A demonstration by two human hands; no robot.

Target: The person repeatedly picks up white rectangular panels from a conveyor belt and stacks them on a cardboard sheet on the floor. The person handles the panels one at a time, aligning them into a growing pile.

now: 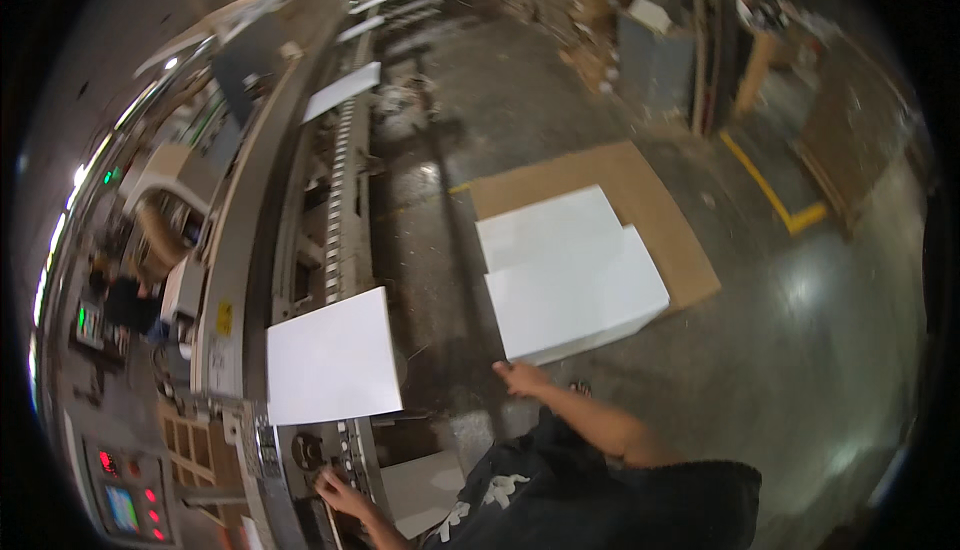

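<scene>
A white rectangular panel point(335, 358) lies across the feed rail of a long machine at my left. My left hand point(345, 498) is below that panel's near edge, beside the machine's rail, apart from the panel. Its fingers look loosely spread with nothing in them. My right hand point(522, 380) is by the near left corner of a stack of white panels point(580, 295). Its fingers look partly apart, and no held thing shows. Whether they touch the stack I cannot tell. The stack's upper panels sit in two offset groups on a brown cardboard sheet point(655, 185).
The machine's long conveyor point(338, 205) runs away ahead, with another white panel point(343, 91) farther along it. A control panel point(125, 495) with a screen and red lights is at lower left. Another person point(130, 308) stands beyond the machine. Yellow lines point(760, 185) mark the floor.
</scene>
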